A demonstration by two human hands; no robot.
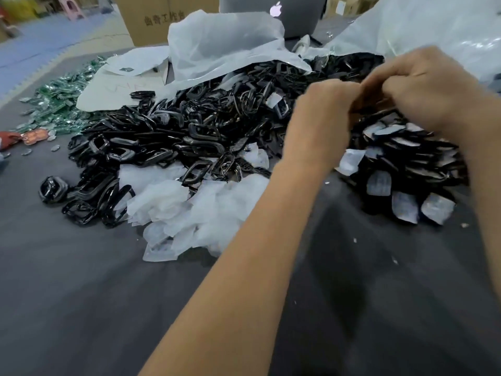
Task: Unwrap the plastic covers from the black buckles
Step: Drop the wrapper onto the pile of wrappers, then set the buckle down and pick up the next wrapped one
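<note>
A big heap of bare black buckles (168,137) spreads over the dark grey mat (81,294). To the right lies a pile of buckles still in plastic covers (406,169). Crumpled clear plastic covers (189,210) lie at the front of the heap. My left hand (322,115) and my right hand (423,85) meet above the wrapped pile, fingers curled toward each other around a small item that the blurred fingers hide almost fully.
A large white plastic bag (225,44) lies open behind the heap, another bag (439,25) at the far right. A cardboard box (151,17) and a laptop (284,12) stand at the back. Green shiny pieces (59,101) are scattered at the left.
</note>
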